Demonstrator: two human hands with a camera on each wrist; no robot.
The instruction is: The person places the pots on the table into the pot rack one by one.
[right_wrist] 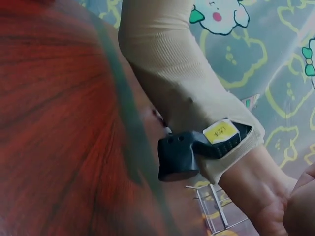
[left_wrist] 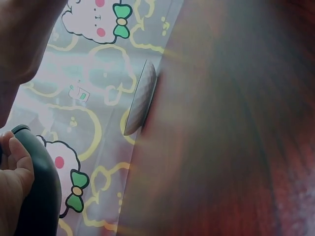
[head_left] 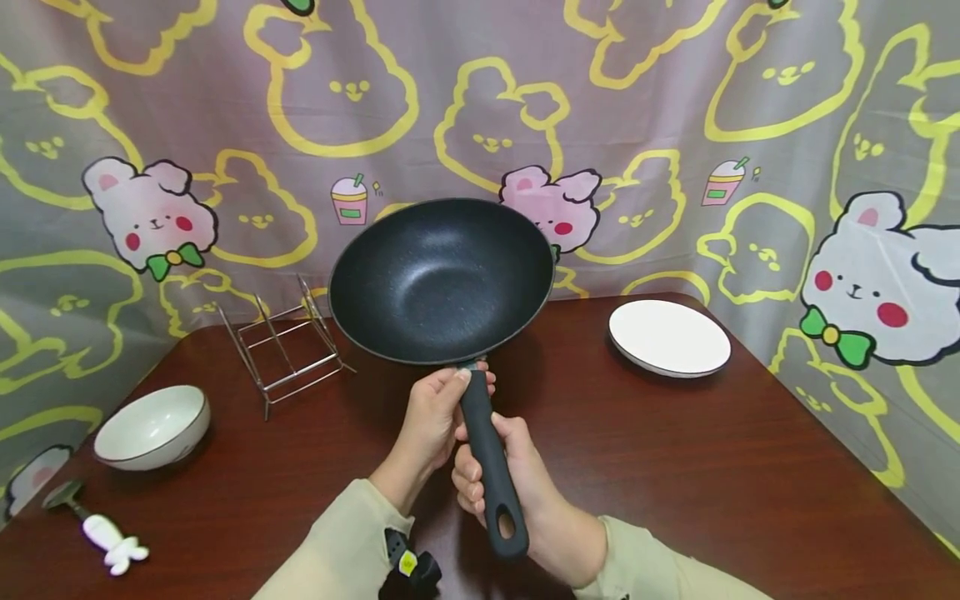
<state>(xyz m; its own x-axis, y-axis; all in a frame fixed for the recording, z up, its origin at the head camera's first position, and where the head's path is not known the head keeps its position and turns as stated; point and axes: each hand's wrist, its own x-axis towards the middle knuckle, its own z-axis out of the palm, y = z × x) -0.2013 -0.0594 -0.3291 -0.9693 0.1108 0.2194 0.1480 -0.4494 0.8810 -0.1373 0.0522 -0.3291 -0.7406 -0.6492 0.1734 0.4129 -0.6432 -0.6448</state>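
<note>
A black wok [head_left: 442,283] is held up above the table in the head view, tilted so that its inside faces me. My left hand [head_left: 433,417] grips the handle near the pan, its thumb lying on top. Lower down, my right hand [head_left: 525,479] has its fingers curled round the handle [head_left: 491,458]. In the left wrist view, part of the dark handle [left_wrist: 42,191] shows with curled fingers [left_wrist: 19,157] at it. The right wrist view shows mostly the left sleeve [right_wrist: 172,73] and the left wrist; the wok is out of sight there.
A wire rack [head_left: 288,350] stands at the back left of the brown table [head_left: 675,500]. A white bowl [head_left: 153,427] and a spoon-like utensil with a white handle [head_left: 101,533] lie at the left. A white plate [head_left: 670,337] sits at the back right. Patterned curtains [head_left: 465,100] surround the table.
</note>
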